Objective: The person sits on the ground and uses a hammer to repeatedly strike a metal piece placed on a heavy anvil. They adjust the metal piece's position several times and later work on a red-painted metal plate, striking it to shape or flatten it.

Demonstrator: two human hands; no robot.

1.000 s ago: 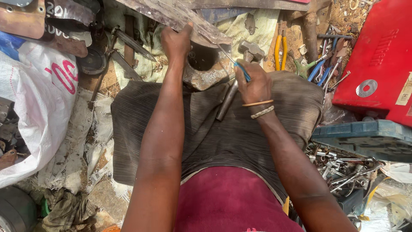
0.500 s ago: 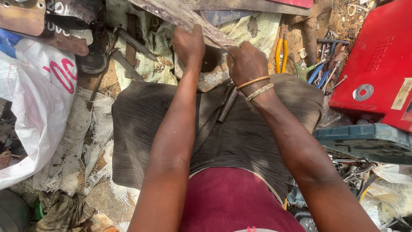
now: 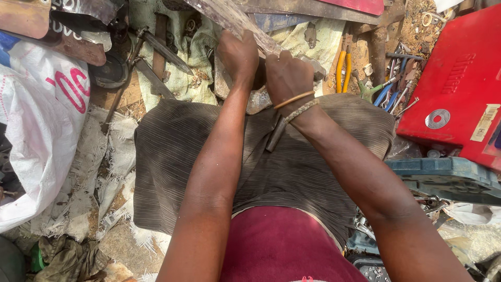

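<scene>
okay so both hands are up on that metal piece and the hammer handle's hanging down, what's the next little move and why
Probably raise the hammer slightly for a short tap. The right hand grips it near the head, beside the left hand, which steadies the metal strip; with the hands this close, only small strokes look safe.

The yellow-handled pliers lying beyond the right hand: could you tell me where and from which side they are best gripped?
Take the yellow-handled pliers by the two yellow handles, coming down from above. The handles lie side by side on the cloth, pointing toward the person, bare on top. Their head end, farther away, is hard to make out. The right hand is nearest, though its grip is closed on a tool now.
</scene>
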